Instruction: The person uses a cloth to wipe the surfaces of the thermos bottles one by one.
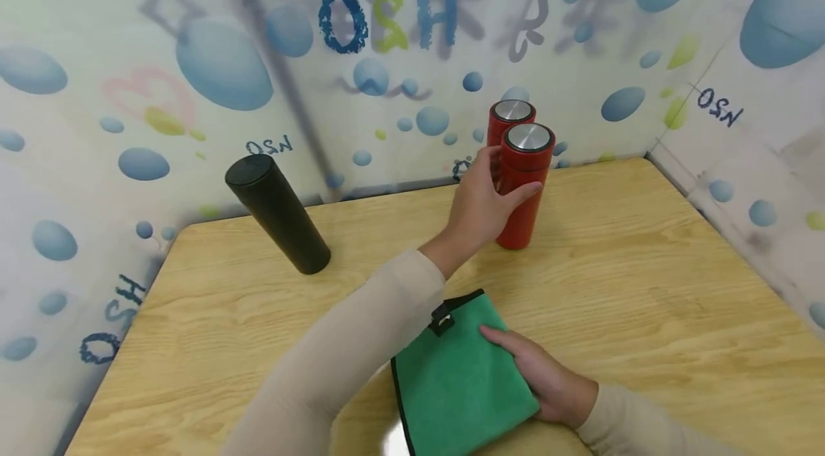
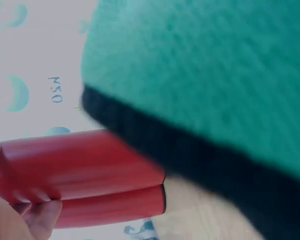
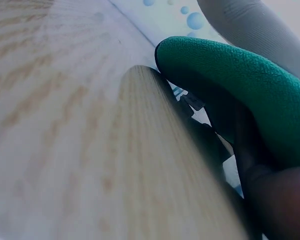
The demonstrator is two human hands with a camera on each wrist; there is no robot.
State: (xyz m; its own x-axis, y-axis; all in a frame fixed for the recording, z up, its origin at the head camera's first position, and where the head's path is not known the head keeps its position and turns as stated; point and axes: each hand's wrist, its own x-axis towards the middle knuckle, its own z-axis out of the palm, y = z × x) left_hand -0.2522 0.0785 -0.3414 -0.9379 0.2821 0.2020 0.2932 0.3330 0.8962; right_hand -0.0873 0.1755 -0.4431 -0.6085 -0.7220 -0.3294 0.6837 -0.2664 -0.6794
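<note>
In the head view my left hand grips the nearer red vacuum flask, thumb across its front and fingers round its far side. This flask has a silver lid and looks upright. Close behind it is a second red vacuum flask, partly hidden. The left wrist view shows both flasks side by side, with fingers of the left hand at one end. Near the table's front edge my right hand holds a folded green cloth with black edging, thumb on top. A black buckle lies at the cloth's upper edge.
A black cylindrical flask stands on the wooden table to the left. Behind the table runs a wall printed with blue and green dots and letters. The right wrist view shows the table's edge close beside the cloth.
</note>
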